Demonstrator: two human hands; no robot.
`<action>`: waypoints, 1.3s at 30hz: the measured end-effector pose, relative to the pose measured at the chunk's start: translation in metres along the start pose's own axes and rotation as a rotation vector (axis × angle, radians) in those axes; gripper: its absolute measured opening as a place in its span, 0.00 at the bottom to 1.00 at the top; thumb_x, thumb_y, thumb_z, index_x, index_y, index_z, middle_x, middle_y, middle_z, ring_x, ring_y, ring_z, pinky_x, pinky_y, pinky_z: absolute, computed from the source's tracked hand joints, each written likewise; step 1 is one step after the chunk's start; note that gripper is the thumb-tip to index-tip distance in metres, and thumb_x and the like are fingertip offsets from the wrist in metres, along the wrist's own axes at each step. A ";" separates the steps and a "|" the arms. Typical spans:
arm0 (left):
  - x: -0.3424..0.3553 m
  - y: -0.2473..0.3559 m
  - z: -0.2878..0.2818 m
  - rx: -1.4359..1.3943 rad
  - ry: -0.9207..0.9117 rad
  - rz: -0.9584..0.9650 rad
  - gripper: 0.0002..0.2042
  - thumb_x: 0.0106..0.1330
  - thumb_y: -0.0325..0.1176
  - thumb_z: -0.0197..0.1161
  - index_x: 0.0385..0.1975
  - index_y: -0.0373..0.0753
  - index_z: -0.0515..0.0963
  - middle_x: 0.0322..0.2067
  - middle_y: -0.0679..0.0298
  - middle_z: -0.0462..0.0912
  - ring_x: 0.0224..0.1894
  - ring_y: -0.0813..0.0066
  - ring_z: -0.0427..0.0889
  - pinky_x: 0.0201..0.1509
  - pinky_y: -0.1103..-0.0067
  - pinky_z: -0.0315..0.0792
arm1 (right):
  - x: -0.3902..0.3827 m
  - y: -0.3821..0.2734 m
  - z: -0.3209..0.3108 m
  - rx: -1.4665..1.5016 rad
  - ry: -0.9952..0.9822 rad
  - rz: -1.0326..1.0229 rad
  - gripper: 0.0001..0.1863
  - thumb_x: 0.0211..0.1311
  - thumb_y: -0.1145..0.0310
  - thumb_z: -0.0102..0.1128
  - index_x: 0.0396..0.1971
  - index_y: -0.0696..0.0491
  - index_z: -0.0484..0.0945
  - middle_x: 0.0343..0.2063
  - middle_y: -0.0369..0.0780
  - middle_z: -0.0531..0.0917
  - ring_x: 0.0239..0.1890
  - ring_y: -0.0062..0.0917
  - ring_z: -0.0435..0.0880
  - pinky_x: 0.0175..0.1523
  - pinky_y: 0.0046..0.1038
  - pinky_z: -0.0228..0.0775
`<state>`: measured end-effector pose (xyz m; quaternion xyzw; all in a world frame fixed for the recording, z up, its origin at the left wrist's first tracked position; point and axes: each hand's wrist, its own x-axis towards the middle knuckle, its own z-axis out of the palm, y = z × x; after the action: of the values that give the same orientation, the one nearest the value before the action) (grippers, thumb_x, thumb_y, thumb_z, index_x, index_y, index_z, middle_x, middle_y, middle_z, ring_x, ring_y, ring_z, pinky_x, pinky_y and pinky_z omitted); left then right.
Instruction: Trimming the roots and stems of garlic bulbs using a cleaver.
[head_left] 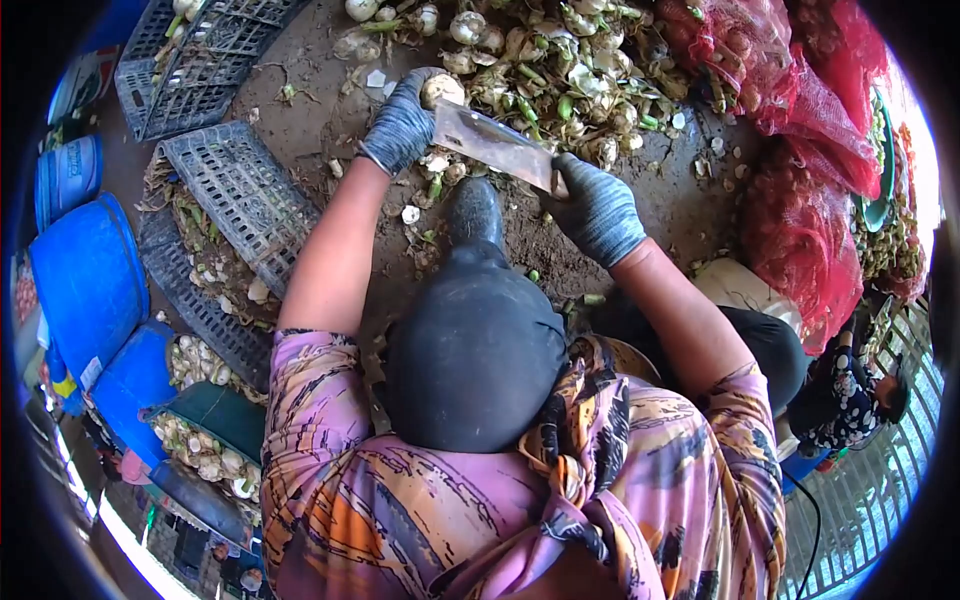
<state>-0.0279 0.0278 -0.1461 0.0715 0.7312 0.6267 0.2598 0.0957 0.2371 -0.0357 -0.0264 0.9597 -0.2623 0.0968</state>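
Ahead of my bent knee, my left hand (pixel 400 125), in a grey-blue knit glove, is closed around a pale round garlic bulb (pixel 442 91). A broad-bladed knife (pixel 490 142) lies across the space between my hands, its blade end against or just below the bulb. Gloved the same way, my right hand (pixel 597 205) grips the knife at its right end, the fingers wrapped around the handle. Most of that handle is hidden by the hand. Beyond the knife spreads a heap of garlic bulbs (pixel 560 70) mixed with green stem pieces and papery skins.
Black plastic crates (pixel 240 190) stand on the left, with blue barrels (pixel 88 275) past them. Red mesh sacks (pixel 800 220) filled with bulbs are piled on the right. My boot (pixel 474 212) rests on the dirty floor below the knife. Another person (pixel 845 405) sits at the far right.
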 end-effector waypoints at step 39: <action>-0.064 0.051 0.044 -0.847 0.158 -0.045 0.16 0.54 0.32 0.53 0.42 0.37 0.61 0.35 0.60 0.69 0.37 0.73 0.70 0.41 0.82 0.68 | -0.023 -0.009 -0.008 0.116 0.034 -0.058 0.09 0.40 0.68 0.54 0.25 0.50 0.69 0.18 0.43 0.73 0.24 0.37 0.74 0.27 0.31 0.66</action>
<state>0.0362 0.0494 -0.0826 -0.1055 0.4284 0.8693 0.2229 0.1167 0.2352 -0.0207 -0.0440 0.9433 -0.3205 0.0740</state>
